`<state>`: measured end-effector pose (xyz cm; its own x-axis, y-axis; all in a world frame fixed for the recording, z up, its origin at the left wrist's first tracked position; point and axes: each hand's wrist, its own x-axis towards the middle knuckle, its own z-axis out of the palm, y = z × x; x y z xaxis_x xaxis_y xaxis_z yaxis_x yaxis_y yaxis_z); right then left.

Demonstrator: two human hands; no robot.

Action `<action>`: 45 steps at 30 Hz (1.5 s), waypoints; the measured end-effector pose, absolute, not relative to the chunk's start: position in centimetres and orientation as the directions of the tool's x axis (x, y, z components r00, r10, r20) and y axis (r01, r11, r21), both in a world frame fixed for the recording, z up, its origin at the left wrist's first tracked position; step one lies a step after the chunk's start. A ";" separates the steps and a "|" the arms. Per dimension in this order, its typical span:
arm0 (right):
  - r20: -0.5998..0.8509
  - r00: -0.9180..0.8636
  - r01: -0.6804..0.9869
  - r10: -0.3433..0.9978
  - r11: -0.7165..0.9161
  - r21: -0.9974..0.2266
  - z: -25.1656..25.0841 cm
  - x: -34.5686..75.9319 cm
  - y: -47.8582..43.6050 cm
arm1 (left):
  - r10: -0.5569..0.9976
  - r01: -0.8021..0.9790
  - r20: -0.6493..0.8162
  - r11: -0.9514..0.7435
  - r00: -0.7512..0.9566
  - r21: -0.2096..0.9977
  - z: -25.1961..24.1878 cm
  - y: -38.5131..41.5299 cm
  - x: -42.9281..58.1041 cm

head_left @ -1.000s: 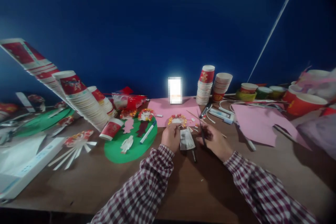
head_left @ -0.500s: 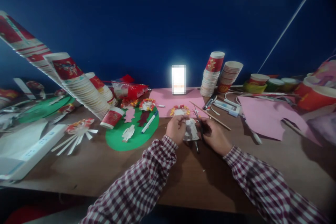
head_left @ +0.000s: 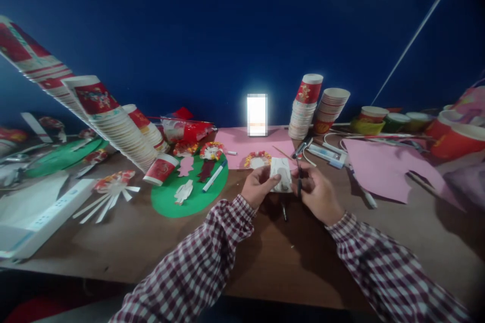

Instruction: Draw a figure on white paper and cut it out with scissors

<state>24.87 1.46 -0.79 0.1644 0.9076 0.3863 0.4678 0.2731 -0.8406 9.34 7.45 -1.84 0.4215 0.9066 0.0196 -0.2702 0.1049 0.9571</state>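
My left hand pinches a small piece of white paper with a drawn outline on it, thumb on top. Black-handled scissors are in my right hand, held close against the paper's right edge. Whether the blades are in the paper I cannot make out. A pen lies on the table below the paper. Behind my hands, a white paper cup piece with a red and yellow rim rests on a pink sheet.
On the left, a green paper oval bears small fish-shaped cutouts and a marker. Tall stacks of red paper cups lean beyond it. More cups stand at the back right, near a cut pink sheet. A lit screen stands behind.
My left hand has turned the white paper upright and shifted its grip to the paper's lower left side. The scissors, which pointed up and away, now stand more upright beside the paper.
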 end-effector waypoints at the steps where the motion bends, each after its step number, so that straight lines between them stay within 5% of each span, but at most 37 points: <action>1: 0.388 0.154 0.464 0.908 0.280 -0.840 -0.9 24.8 1.4 | 0.888 -0.273 0.026 0.113 0.458 0.955 -1.8 7.3 9.4; 12: 0.287 0.109 0.286 0.952 0.246 -0.926 -0.7 24.1 1.0 | 0.929 -0.169 -0.029 0.098 0.369 0.981 -2.1 7.4 9.3; 17: 0.163 0.036 0.171 0.986 0.154 -0.973 -0.2 23.6 0.9 | 0.960 -0.274 -0.052 0.129 0.274 0.953 -1.9 8.2 8.9; 28: 0.066 -0.160 0.242 0.985 0.105 -0.965 -1.4 24.3 0.7 | 0.947 -0.435 -0.138 0.260 0.291 0.862 0.2 7.4 8.9; 45: 0.058 -0.199 0.254 0.978 0.108 -0.961 -0.9 24.3 0.6 | 0.958 -0.339 -0.092 0.185 0.273 0.922 -1.1 7.6 8.8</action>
<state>24.31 0.60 -0.90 -0.1992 0.9783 0.0576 0.2541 0.1084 -0.9611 8.83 7.59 -1.14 0.2730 0.9576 -0.0922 -0.3392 0.1855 0.9222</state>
